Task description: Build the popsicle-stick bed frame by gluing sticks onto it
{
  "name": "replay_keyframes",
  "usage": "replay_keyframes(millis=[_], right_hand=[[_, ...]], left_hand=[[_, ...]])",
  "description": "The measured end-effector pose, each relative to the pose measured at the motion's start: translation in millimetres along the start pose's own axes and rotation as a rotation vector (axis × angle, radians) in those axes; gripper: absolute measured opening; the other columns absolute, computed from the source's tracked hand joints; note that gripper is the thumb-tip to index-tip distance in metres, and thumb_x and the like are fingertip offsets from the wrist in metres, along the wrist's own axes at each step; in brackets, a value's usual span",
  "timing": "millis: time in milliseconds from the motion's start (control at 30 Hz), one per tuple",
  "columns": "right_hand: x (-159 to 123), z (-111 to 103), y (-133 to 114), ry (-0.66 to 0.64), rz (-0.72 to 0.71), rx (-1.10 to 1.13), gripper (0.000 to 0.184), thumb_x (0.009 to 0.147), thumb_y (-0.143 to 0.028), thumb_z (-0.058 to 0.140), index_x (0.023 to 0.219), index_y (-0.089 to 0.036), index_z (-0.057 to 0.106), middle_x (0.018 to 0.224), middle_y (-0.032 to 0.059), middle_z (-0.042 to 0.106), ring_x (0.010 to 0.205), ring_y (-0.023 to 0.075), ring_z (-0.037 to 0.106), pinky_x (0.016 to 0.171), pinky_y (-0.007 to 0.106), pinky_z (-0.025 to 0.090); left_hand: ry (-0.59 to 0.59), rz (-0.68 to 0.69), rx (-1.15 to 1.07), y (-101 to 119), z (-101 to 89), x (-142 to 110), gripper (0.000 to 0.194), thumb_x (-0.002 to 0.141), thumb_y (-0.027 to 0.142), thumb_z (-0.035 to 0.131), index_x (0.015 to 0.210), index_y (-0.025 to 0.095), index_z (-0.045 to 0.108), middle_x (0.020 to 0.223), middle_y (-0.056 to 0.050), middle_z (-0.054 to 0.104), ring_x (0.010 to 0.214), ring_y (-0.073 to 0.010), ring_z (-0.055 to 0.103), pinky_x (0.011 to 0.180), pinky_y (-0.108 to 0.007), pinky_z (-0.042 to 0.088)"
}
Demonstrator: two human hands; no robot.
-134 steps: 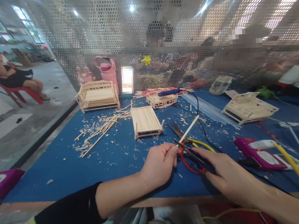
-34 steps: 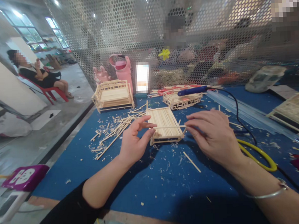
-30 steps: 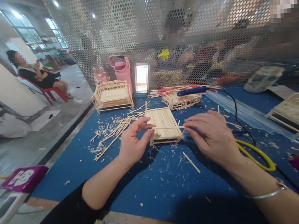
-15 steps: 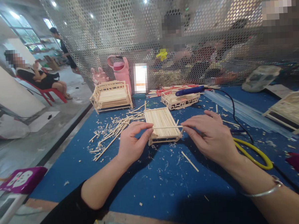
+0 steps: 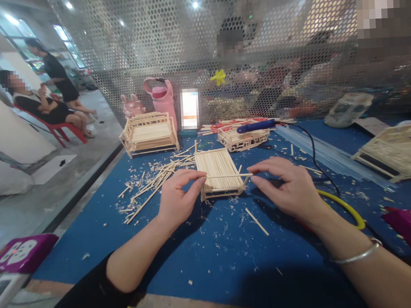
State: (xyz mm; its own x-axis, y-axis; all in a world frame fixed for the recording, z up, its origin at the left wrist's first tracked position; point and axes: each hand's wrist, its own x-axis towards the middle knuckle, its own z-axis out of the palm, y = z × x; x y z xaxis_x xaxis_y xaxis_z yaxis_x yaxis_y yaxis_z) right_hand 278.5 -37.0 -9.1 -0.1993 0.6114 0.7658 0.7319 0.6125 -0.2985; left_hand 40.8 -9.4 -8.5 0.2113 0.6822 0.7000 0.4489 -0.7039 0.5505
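Between my two hands a thin wooden stick (image 5: 223, 176) lies level across the front of a small slatted stick frame (image 5: 218, 165). My left hand (image 5: 180, 196) pinches the stick's left end between thumb and forefinger. At the other end, the thumb and forefinger of my right hand (image 5: 289, 184) close around the tip. The small frame stands on low legs, with one stick poking up at its back left corner. Whether the held stick touches the frame, I cannot tell.
Loose sticks (image 5: 162, 179) and shavings litter the blue table (image 5: 197, 264). Behind stand a finished stick bench (image 5: 149, 134), a pink bottle (image 5: 163, 101) and a blue glue gun (image 5: 255, 126) on another stick piece. A glass jar (image 5: 349, 109) leans at right, near clear glue sticks (image 5: 329, 156).
My hands keep almost the same pose on the stick, the right fingertips slightly looser. The view has shifted a little. In the background a standing person has moved left, behind the seated one.
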Motion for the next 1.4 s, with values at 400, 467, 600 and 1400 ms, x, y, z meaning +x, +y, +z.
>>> replay_keyframes(millis=[400,467,600,1400], right_hand=[[-3.9,6.7,1.4,0.04,-0.041,-0.022,0.011,0.085,-0.022,0.058,0.082,-0.023,0.068,0.078,0.0028,0.074,0.071,0.0195,0.068,0.083,0.041,0.048],[-4.2,7.0,1.5,0.04,-0.036,-0.027,0.011,0.085,-0.022,0.058,0.082,-0.023,0.068,0.078,0.0031,0.075,0.071,0.0196,0.068,0.084,0.042,0.047],[-4.6,6.7,0.3,0.039,-0.04,-0.028,0.011,0.085,-0.022,0.057,0.083,-0.022,0.068,0.078,0.0039,0.074,0.071,0.0194,0.068,0.084,0.042,0.047],[-5.5,8.2,-2.1,0.031,-0.039,-0.023,0.012,0.086,-0.023,0.055,0.086,-0.022,0.067,0.08,0.0047,0.074,0.073,0.0197,0.068,0.083,0.043,0.048]], left_hand=[[0.017,0.021,0.011,-0.9,0.2,-1.1,0.009,0.081,0.019,0.062,0.079,0.021,0.071,0.076,-0.002,0.073,0.073,-0.0142,0.067,0.068,-0.027,0.056],[0.014,0.032,0.016,-1.3,0.0,-1.1,0.009,0.081,0.019,0.063,0.079,0.022,0.07,0.076,-0.002,0.074,0.073,-0.0144,0.067,0.068,-0.028,0.056],[0.023,0.056,0.027,-1.4,-0.1,-1.4,0.009,0.081,0.018,0.062,0.08,0.021,0.07,0.076,-0.002,0.074,0.073,-0.0145,0.067,0.068,-0.028,0.056],[0.023,0.051,0.033,0.1,-1.5,-2.4,0.009,0.08,0.018,0.061,0.079,0.021,0.07,0.077,-0.004,0.073,0.075,-0.0158,0.066,0.07,-0.031,0.056]])
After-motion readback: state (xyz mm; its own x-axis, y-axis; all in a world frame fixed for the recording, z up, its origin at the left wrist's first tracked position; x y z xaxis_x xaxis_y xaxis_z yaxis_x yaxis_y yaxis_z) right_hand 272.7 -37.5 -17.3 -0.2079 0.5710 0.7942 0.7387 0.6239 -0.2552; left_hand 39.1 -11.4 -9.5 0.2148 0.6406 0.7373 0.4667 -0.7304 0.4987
